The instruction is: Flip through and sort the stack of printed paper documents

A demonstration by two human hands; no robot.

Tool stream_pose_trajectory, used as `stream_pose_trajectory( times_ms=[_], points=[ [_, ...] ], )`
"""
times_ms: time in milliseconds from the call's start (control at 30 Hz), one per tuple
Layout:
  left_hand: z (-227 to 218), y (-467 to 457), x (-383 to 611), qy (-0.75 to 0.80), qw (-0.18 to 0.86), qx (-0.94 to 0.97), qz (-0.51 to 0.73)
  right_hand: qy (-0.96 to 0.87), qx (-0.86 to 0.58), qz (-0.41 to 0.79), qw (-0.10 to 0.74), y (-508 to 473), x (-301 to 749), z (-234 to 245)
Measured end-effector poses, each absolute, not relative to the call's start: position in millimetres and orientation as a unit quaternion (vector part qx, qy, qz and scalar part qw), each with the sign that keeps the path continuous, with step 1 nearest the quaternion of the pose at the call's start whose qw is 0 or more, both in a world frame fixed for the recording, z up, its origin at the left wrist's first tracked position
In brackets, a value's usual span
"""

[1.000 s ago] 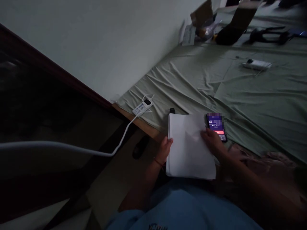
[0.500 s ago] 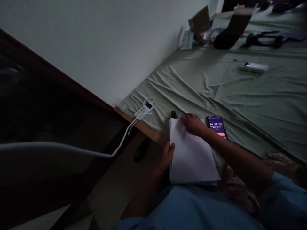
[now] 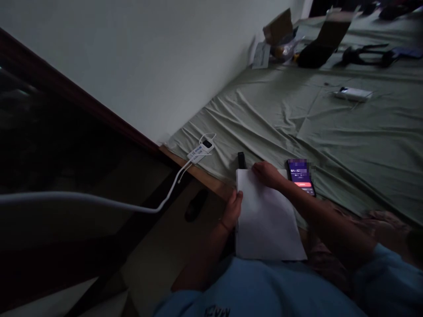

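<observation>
A stack of white paper sheets lies in front of my body by the bed's edge. My left hand grips its left side, thumb on top and the other fingers hidden beneath. At the far edge, my right hand is closed with its fingers curled down on the paper; the fingertips are partly hidden. Just past the top left corner of the stack lies a narrow black object, its near end close to the paper and its kind unclear. Right of my right hand lies a lit phone with a timer on its screen.
White cables run from the left to a small white device near the bed's edge. Another white device lies farther back on the green sheet. Boxes stand by the wall. A dark shoe-like object is on the floor.
The paper stack has shifted slightly toward my body, and more of the black object shows. My right hand's fingers are more curled at the far edge. My left hand keeps its hold.
</observation>
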State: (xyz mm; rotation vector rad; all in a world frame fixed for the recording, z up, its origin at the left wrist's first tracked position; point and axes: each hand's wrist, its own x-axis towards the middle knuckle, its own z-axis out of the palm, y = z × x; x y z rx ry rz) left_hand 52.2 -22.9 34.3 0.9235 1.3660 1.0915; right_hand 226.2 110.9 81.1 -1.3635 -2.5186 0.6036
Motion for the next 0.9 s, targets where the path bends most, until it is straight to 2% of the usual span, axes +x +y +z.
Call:
stream_pose_trajectory(
  times_ms=[200,467,700,900],
  points=[
    [30,-18,58,0.583,0.505,0.426,0.472,-0.86,-0.43,0.236,0.141,99,224,90],
    [31,-12,58,0.59,0.443,0.492,0.462,-0.853,-0.39,0.263,0.227,95,223,95],
    [43,-3,57,0.558,0.489,0.499,0.447,-0.849,-0.388,0.271,0.234,93,222,95],
    [45,4,53,0.617,0.375,0.538,0.436,-0.837,-0.416,0.284,0.212,92,220,93]
  ],
)
